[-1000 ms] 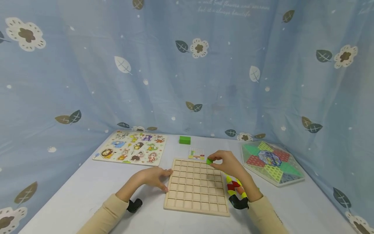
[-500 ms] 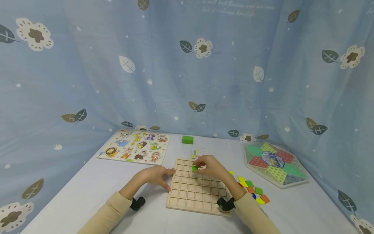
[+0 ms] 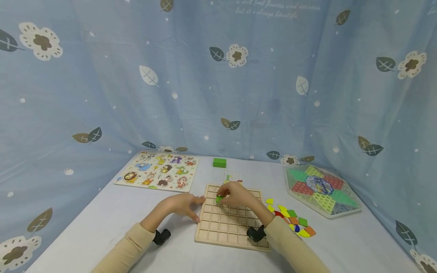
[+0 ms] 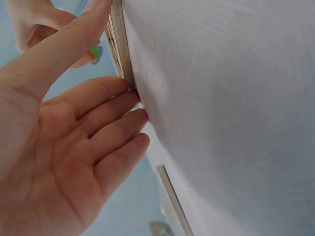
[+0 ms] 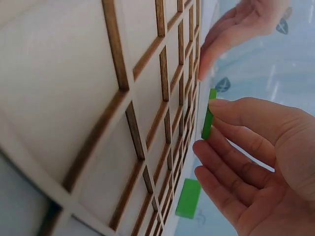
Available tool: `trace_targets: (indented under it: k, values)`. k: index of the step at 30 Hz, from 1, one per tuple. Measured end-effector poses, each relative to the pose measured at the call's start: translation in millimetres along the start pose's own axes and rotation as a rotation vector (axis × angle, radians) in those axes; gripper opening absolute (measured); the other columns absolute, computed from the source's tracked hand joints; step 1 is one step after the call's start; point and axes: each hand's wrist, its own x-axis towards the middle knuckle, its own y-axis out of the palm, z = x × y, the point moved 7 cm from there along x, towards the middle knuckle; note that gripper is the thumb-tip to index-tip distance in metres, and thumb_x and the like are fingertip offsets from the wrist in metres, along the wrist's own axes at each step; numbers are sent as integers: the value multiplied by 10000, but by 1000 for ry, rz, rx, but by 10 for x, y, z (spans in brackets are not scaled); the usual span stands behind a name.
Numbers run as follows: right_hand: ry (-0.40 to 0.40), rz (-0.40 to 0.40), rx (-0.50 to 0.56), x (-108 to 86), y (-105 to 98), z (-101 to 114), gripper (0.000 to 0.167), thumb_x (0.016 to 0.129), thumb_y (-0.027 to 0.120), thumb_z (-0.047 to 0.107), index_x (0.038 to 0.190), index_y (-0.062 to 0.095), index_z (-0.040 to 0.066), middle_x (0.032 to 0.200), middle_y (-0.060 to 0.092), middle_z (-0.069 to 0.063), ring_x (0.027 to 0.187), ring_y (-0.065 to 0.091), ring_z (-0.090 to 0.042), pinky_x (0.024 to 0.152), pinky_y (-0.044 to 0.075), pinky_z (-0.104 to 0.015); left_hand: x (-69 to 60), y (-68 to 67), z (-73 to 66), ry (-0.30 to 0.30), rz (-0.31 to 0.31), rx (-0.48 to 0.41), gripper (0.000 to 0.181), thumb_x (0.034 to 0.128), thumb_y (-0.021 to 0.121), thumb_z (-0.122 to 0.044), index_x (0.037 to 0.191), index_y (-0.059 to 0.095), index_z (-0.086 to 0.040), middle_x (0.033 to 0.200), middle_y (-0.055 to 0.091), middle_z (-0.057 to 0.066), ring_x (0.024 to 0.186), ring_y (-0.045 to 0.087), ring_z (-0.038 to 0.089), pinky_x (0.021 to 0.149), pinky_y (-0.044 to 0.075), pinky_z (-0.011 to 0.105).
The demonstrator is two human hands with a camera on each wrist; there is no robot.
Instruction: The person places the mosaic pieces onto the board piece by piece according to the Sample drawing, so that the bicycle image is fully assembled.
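Green tile pinched in right hand, over the far-left area of the wooden grid board, contact unclear; left hand unclenched against its left edge. Seemingly early: no tile seated in view, loose tiles beyond the right edge.

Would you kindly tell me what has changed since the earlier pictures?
The right hand, pinching a green tile, has moved left across the far part of the grid board, bringing more loose coloured tiles into view. The left hand still touches the board's left edge; the green block stayed put.
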Motion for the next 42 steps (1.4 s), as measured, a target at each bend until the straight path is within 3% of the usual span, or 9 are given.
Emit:
trace_targets:
  k: [5,12,27,32,36,42]
  values:
    - [-24,8,-11,31,24,51,167,832,746,45,996,719,25,944,699,-68,849,655,-207,750,549,-289,4,1,0,-2,1,-8,785,758,803,-389,1405,498,-68,1461,449,48,1349,397,282,1092,346,436]
    - [4,27,-20,72,78,35,164,824,750,33,986,721,36,928,698,-57,829,647,-170,702,529,-214,-1,3,-3,-7,0,-3,795,753,806,-388,1408,493,-64,1458,452,57,1342,407,282,1091,347,437]
    - [-4,19,-36,64,91,66,198,801,780,53,984,723,5,918,704,-89,793,642,-169,669,519,-208,-4,3,-7,-8,2,-2,793,754,806,-384,1406,494,-56,1456,455,67,1340,409,282,1083,359,437]
    - [-31,3,-34,20,57,89,203,813,769,54,1004,723,0,948,709,-91,835,647,-193,722,542,-255,-15,-3,-9,-9,3,6,791,758,802,-384,1408,491,-57,1460,448,63,1346,400,283,1089,351,435]
    - [-66,-15,-34,-52,4,107,194,838,735,28,1025,717,-19,986,706,-117,882,658,-234,846,541,-374,-22,-2,-11,0,2,13,793,759,804,-376,1405,489,-42,1460,447,74,1348,395,293,1093,343,439]
    - [-66,-21,-43,-246,-102,117,195,881,694,57,1058,704,-23,1012,705,-136,889,672,-266,851,539,-438,3,3,-3,6,7,13,802,760,798,-388,1412,479,-48,1466,439,69,1351,392,282,1098,338,431]
